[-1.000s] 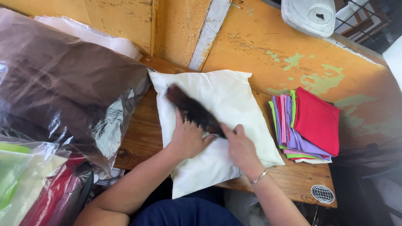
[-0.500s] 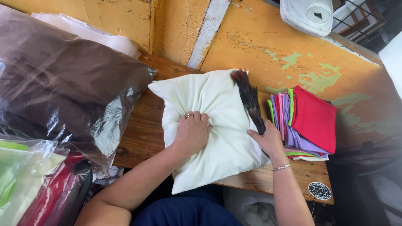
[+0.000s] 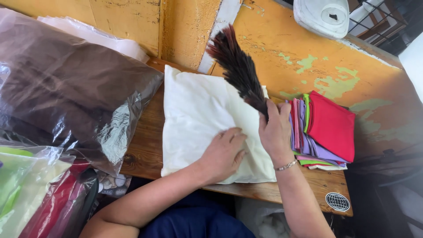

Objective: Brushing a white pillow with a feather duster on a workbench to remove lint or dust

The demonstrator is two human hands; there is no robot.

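Observation:
A cream white pillow (image 3: 198, 119) lies flat on a wooden table (image 3: 145, 141). My left hand (image 3: 224, 152) presses on its lower right part, fingers spread. My right hand (image 3: 275, 132) grips the handle of a dark brown feather duster (image 3: 238, 66), raised with its feathers pointing up and to the left above the pillow's upper right corner. A thin bracelet sits on my right wrist.
A stack of folded coloured cloths (image 3: 324, 130), red on top, lies right of the pillow. A large clear plastic bag with brown fabric (image 3: 66, 92) fills the left side. More bagged green and red fabric (image 3: 31, 194) sits lower left. A yellow peeling wall (image 3: 308, 57) stands behind.
The duster swept from the pillow's middle to its right edge, then lifted with feathers pointing up. My left hand slid rightward on the pillow.

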